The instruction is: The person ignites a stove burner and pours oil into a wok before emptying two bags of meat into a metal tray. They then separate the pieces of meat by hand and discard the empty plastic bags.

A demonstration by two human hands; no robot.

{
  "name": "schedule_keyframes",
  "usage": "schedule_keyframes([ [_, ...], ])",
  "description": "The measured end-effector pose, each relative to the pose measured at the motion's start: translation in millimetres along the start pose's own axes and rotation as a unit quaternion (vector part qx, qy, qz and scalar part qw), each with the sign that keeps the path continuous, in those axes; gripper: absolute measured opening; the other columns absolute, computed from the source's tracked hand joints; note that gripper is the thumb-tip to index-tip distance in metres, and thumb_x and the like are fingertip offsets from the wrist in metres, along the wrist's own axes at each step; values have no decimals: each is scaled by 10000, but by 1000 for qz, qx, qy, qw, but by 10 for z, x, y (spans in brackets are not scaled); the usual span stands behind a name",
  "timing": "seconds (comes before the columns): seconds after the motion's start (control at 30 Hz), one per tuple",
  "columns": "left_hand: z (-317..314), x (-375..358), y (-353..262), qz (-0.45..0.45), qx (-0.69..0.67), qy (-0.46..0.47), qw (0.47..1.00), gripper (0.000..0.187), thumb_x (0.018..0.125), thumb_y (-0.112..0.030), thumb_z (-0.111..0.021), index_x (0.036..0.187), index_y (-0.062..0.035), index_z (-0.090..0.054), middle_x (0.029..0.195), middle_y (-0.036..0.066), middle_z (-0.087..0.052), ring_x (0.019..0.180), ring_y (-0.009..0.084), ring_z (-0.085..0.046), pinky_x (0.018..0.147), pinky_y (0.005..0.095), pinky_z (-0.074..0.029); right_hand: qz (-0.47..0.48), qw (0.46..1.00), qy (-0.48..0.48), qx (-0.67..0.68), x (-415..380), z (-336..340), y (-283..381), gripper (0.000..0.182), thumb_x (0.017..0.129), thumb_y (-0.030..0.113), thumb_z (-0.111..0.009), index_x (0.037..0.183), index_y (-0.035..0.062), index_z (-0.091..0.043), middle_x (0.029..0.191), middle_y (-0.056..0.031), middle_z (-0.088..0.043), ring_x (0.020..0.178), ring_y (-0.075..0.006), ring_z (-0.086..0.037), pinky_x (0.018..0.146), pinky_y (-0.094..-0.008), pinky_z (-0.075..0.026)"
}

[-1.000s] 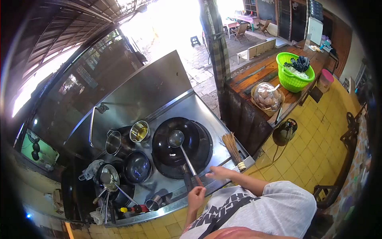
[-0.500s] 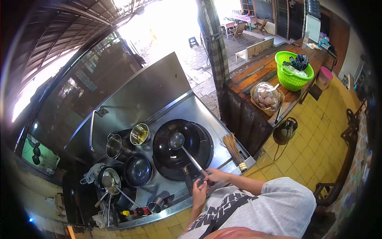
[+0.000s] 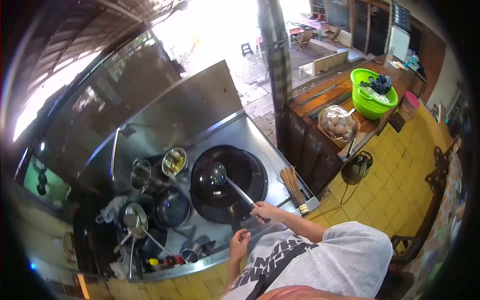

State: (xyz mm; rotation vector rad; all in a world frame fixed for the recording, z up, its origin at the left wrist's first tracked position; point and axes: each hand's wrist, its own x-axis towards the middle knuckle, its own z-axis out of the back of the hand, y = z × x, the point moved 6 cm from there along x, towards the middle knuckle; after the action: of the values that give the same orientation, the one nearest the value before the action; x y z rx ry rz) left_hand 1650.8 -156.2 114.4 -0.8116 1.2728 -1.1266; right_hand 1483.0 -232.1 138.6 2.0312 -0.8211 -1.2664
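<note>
Clock centred on the big wok (image 3: 227, 196), which sits on the steel counter (image 3: 254, 142). Between 4 and 5 o'clock we have the right hand (image 3: 265, 213), fingers wrapped closed around the dark grip of the ladle (image 3: 241, 192). The ladle slants from that grip toward 10, its bowl over the wok (whether it touches the metal, we can't tell). The left hand (image 3: 239, 244) is near 6, palm partly open, fingers loosely bent, just beside the end of the wok's handle; we see nothing gripped in it (contact with that handle we can't make out either). Round the dial: a steel pot (image 3: 174, 161) with yellowish liquid near 10, a second metal pot (image 3: 141, 175) near 9, then a smaller dark pan (image 3: 171, 206) and a pot with utensils in it (image 3: 134, 220) near 8. A metal cup (image 3: 189, 255) stands at about 7, a red bottle with a yellow cap (image 3: 165, 261) just past it (blurry). Bristle brush (image 3: 293, 187) lies at 3. Toward 2, on the wooden table (image 3: 320, 100), a filled plastic bag (image 3: 338, 121) and a green basket (image 3: 371, 102) beyond it.
</note>
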Motion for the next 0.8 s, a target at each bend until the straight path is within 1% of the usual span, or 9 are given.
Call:
schedule_keyframes([
  [0.13, 166, -173, 145, -31, 51, -42, 997, 348, 823, -233, -654, 1064, -1, -559, 853, 76, -638, 787, 139, -604, 684, 277, -484, 26, 999, 7, -31, 93, 47, 98, 91, 768, 69, -575, 772, 37, -490, 571, -52, -496, 412, -139, -498, 343, -276, -398],
  [0.23, 341, -397, 182, 3, 149, -68, 986, 369, 817, -233, -654, 1105, -27, -551, 931, 121, -653, 822, 166, -618, 750, 280, -475, 55, 998, 19, -16, 171, -71, 384, 76, 770, 76, -565, 798, 63, -496, 568, -38, -498, 403, -130, -491, 320, -273, -386],
  [0.37, 558, -757, 454, 103, 113, -98, 983, 376, 817, -241, -644, 1109, -24, -551, 904, 136, -659, 828, 168, -622, 744, 286, -475, 124, 990, 60, -12, 584, -339, 981, 66, 763, 46, -556, 811, 34, -513, 582, -70, -511, 357, -152, -471, 303, -283, -383],
  [0.47, 602, -961, 1012, 198, 164, -87, 962, 371, 824, -244, -626, 1110, -19, -553, 884, 131, -663, 806, 157, -621, 709, 282, -479, 162, 977, 56, -125, 1086, -581, 1393, 54, 774, 49, -541, 764, 39, -489, 569, -47, -479, 402, -136, -468, 360, -263, -385],
  [0.53, 574, -1121, 1826, 226, 16, -118, 967, 397, 828, -271, -617, 1079, 30, -550, 866, 131, -658, 704, 169, -624, 613, 298, -481, 139, 979, 61, -140, 1415, -785, 1602, 57, 756, 35, -529, 716, 26, -491, 557, -62, -483, 438, -150, -479, 386, -283, -391],
  [0.63, 391, -1471, 2879, 263, -113, -263, 921, 347, 836, -235, -593, 1046, 40, -564, 852, 125, -656, 643, 156, -607, 583, 288, -474, 99, 968, 89, -213, 1884, -1060, 1747, 122, 757, 38, -544, 652, 20, -484, 572, -60, -483, 443, -149, -467, 413, -277, -391],
  [0.7, -306, -2505, 3882, 331, -372, -394, 773, 286, 833, -210, -582, 1028, -2, -564, 853, 104, -641, 691, 160, -608, 592, 281, -479, 65, 970, 93, -214, 2173, -1230, 1756, 120, 762, 36, -543, 657, 18, -488, 567, -69, -485, 447, -151, -465, 425, -280, -392],
  [0.73, -389, -2541, 3866, 348, -487, -445, 666, 257, 832, -198, -576, 1019, -23, -564, 853, 93, -633, 715, 162, -609, 597, 277, -482, 36, 973, 90, -207, 2283, -1321, 1736, 119, 767, 33, -542, 661, 15, -493, 562, -77, -487, 452, -152, -464, 438, -284, -392],
  [0.8, -342, -2338, 3737, 339, -493, -456, 659, 258, 834, -198, -572, 1025, -25, -560, 864, 95, -630, 725, 166, -608, 602, 281, -483, 30, 966, 98, -238, 2489, -1458, 1707, 117, 778, 34, -529, 667, 11, -500, 561, -85, -489, 458, -158, -467, 449, -292, -394],
])
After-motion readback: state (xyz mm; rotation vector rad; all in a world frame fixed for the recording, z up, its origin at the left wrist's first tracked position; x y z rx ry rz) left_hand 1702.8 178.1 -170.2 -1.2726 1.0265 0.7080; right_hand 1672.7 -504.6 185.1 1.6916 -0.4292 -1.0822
